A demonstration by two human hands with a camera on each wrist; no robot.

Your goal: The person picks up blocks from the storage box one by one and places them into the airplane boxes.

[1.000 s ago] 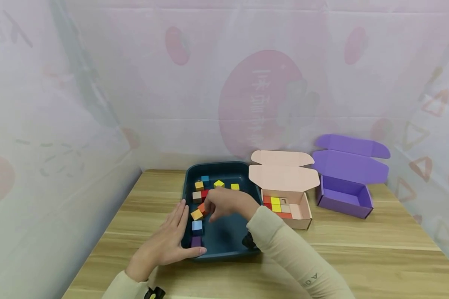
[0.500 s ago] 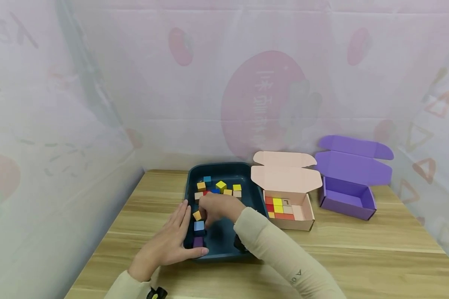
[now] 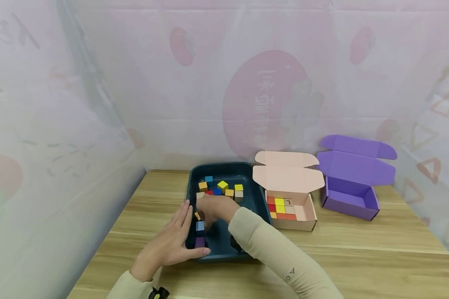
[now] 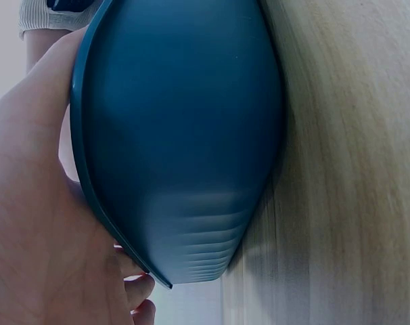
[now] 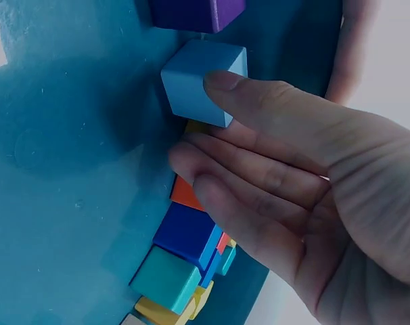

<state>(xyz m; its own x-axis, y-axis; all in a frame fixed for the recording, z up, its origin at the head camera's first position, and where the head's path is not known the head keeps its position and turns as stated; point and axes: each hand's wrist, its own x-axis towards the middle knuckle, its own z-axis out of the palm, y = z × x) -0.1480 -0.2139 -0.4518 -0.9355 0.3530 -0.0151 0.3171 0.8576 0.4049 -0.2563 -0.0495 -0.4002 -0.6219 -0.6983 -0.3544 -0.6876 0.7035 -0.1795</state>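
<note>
In the head view my left hand [image 3: 168,243] rests on the near left corner of a dark teal tray [image 3: 228,254]. Its fingers lie along the left rim and the thumb on the front rim. My right hand [image 3: 213,207] reaches down inside the tray with bent fingers. In the right wrist view its thumb overlaps a light blue cube [image 5: 198,78], and the other fingers curl below it. I cannot tell whether they pinch the cube. A purple cube [image 5: 198,13] lies beside it. Orange [image 5: 188,193], dark blue [image 5: 185,230] and teal cubes [image 5: 166,277] line up past the fingers.
More cubes, including a yellow cube [image 3: 222,186], lie toward the tray's far end. Right of the tray stands an open pink box [image 3: 303,211] with several coloured blocks in it. Farther right is an open purple box [image 3: 349,199]. A printed cloth [image 3: 284,83] hangs behind the table [image 3: 359,249].
My right hand has moved left and slightly toward me in the tray, now covering the orange cubes by the light blue one. My left hand keeps its place on the rim.
</note>
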